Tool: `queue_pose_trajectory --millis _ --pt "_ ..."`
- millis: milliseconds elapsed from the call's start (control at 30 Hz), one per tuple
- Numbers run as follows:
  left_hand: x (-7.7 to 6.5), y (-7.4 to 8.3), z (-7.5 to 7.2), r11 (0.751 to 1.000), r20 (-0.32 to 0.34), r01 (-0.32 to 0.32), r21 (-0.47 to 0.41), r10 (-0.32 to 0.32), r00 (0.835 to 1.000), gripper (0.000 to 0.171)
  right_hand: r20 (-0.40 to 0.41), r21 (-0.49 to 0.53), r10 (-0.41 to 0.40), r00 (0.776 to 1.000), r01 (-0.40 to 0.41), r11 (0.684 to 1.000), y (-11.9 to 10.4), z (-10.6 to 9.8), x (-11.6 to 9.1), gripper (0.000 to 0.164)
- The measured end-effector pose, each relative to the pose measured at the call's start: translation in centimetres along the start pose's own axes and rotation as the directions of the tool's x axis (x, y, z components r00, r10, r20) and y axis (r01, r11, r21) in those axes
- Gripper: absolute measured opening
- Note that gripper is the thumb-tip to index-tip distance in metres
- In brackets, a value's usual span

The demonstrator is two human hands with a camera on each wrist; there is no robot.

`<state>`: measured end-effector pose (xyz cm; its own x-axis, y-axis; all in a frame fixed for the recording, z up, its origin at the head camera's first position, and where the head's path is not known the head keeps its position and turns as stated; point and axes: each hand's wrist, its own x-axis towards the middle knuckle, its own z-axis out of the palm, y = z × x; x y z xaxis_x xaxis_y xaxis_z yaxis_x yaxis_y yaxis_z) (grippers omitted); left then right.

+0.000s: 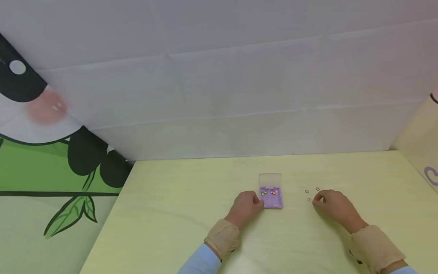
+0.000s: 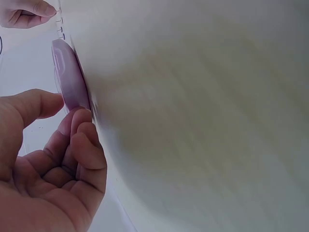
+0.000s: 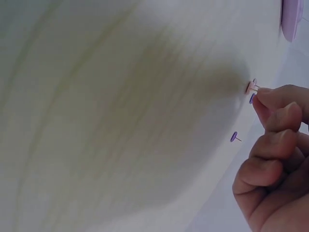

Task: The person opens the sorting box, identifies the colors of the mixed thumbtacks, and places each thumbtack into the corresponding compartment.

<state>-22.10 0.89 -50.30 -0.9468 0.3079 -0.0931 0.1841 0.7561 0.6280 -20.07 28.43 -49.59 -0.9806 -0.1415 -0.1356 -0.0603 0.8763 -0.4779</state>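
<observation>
My left hand [image 1: 245, 208] grips the near left edge of a small purple box [image 1: 273, 202], thumb on one side and curled fingers on the other. The box's clear lid [image 1: 270, 179] is tipped back, and a few small green and orange tacks sit inside. To the right, my right hand [image 1: 335, 207] has thumb and forefinger together at the upright needle of a pinkish thumbtack [image 3: 250, 87]. Close by, a purple thumbtack [image 3: 234, 137] lies head down with its needle up, and a blue one [image 3: 252, 98] is right beside the fingertips.
Both hands work over a pale yellow tabletop [image 1: 191, 182]. Behind it rises a creased white sheet [image 1: 219, 133]. A cartoon-printed panel [image 1: 41, 163] is at the left, and a cream panel [image 1: 419, 140] borders the right side.
</observation>
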Motion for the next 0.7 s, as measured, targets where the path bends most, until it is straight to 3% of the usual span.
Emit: queue_pose_trajectory --millis 267,433,567,700 --pt "0.1 -0.2 0.3 1.000 0.005 -0.005 -0.005 0.005 1.000 0.019 -0.009 0.029 0.015 1.000 -0.015 0.999 0.3 0.8 -0.1 0.020" --pt "0.2 -0.2 0.3 1.000 0.004 -0.004 -0.005 0.004 1.000 0.019 -0.031 0.146 0.058 0.998 -0.053 0.988 -0.2 0.8 -0.6 0.025" --pt "0.2 -0.2 0.3 1.000 0.002 -0.011 -0.012 0.011 1.000 0.019 -0.015 0.316 0.118 0.993 -0.107 0.943 -0.6 0.5 -1.2 0.036" --pt "0.2 -0.3 0.4 1.000 -0.003 -0.017 -0.018 0.017 1.000 0.018 0.009 0.484 0.151 0.988 -0.136 0.864 -1.0 0.2 -1.6 0.042"
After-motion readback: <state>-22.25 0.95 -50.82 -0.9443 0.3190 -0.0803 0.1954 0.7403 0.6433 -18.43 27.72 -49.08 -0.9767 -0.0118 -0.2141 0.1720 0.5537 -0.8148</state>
